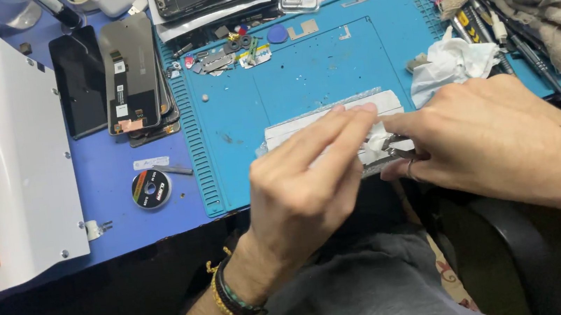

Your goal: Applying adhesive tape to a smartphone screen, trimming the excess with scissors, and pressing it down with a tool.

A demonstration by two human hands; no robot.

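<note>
While both hands (pixel 311 175) (pixel 482 134) crowd the mat's (pixel 326 68) edge (near), its centre lies open.

A flat white-grey panel (pixel 332 120) lies lengthwise on the blue mat's near edge.

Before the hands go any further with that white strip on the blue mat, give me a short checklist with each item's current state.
1. Both hands on the work: left hand and right hand meet at the white strip. Ok.
2. Strip lies on the blue mat, not hanging off its near edge: cannot tell, the hands cover that end.
3. Metal tool in the right hand's fingers: ok, though its tip is hidden.
4. Crumpled tissue close by on the mat: ok.
5. Loose small parts apart from the strip, at the mat's far side: ok.
6. Stacked phone screens off the mat: ok.
</note>
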